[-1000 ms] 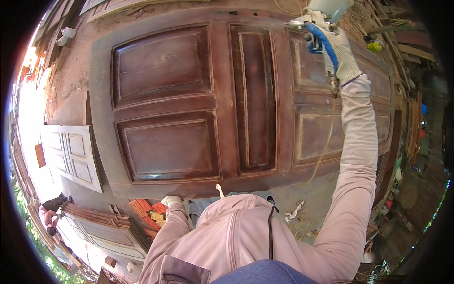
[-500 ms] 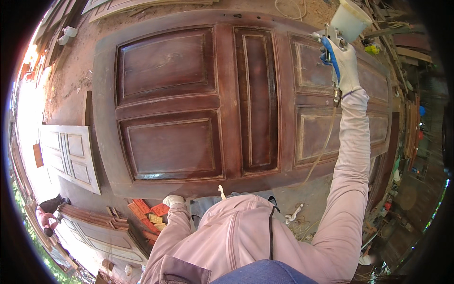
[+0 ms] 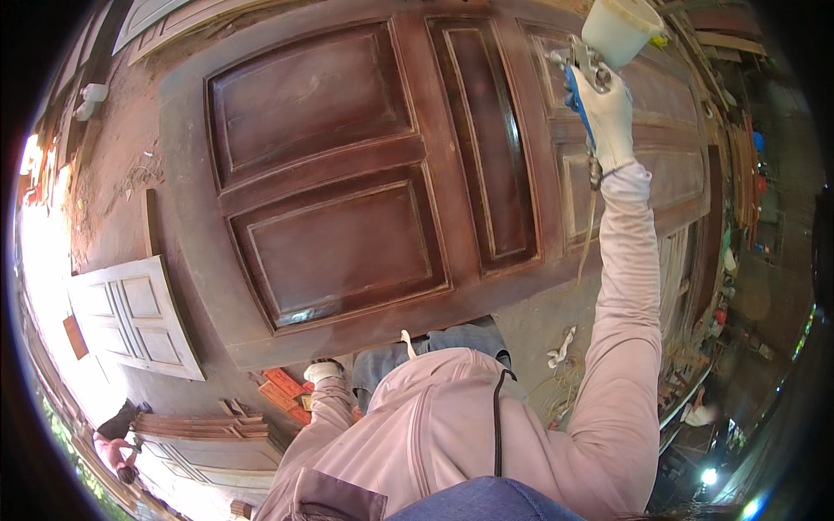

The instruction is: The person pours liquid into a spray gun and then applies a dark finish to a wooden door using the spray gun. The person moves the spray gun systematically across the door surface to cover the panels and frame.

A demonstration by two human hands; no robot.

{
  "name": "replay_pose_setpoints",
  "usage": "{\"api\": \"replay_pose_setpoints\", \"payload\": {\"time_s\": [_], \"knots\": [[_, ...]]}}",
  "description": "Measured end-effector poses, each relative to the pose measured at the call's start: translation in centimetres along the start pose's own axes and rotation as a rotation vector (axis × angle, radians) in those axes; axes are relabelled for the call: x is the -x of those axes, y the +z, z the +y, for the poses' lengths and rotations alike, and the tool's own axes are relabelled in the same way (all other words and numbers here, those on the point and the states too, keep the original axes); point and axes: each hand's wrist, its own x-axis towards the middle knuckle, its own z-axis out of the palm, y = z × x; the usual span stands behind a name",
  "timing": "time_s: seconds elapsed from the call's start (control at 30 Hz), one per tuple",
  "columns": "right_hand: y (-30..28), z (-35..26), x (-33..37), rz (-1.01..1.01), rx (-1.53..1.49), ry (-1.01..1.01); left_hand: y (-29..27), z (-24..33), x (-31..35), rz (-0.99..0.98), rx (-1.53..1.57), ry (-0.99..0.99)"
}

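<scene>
Spray gun (image 3: 580, 65) shifted toward near edge of the brown door (image 3: 443, 161) since previous frame. Door's near edge just beside legs (image 3: 469, 340); floor (image 3: 532, 347) visible right of them; narrow gap, left end to pale door (image 3: 135, 314). White cup (image 3: 620, 33) on gun. Right hand (image 3: 611, 117) clamped on gun, over far right panel (image 3: 656, 104); left hand (image 3: 322, 372) near door, grip unclear.

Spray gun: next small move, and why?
I'd probably sweep the spray gun across the right-hand panels of the door. The right hand grips it over that side, and those panels look paler and duller than the dark, glossy narrow panel and left-hand panels. Can't tell whether it's spraying.
</scene>
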Motion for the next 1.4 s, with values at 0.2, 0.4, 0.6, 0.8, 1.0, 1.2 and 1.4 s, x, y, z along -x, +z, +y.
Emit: {"api": "replay_pose_setpoints", "payload": {"time_s": [0.2, 0.4, 0.6, 0.8, 1.0, 1.2, 1.4], "knots": [[-3.2, -4.0, 9.9, -0.004, -0.022, -0.027, 4.4, -7.4, -12.1, 0.072, 0.092, -0.054], [-1.3, -4.5, 10.5, -0.097, 0.498, -0.074, 3.7, -6.9, -12.1, 0.066, 0.071, -0.012], [5.5, -6.3, 3.8, 0.087, 0.513, -0.154, 2.5, -6.6, -9.7, 0.044, 0.018, 0.033], [8.8, -6.5, 0.3, 0.186, 0.497, -0.221, 1.0, -6.4, -8.6, -0.12, -0.019, -0.033], [6.2, -4.5, 6.0, 0.086, 0.518, -0.209, 0.9, -6.8, -8.3, -0.135, -0.035, 0.018], [1.8, -4.9, 14.9, 0.016, 0.504, -0.089, 1.8, -6.5, -10.4, -0.178, -0.103, -0.01], [-1.0, -5.2, 21.7, -0.037, 0.577, 0.012, 1.2, -6.8, -10.0, -0.168, -0.152, 0.017]]}}
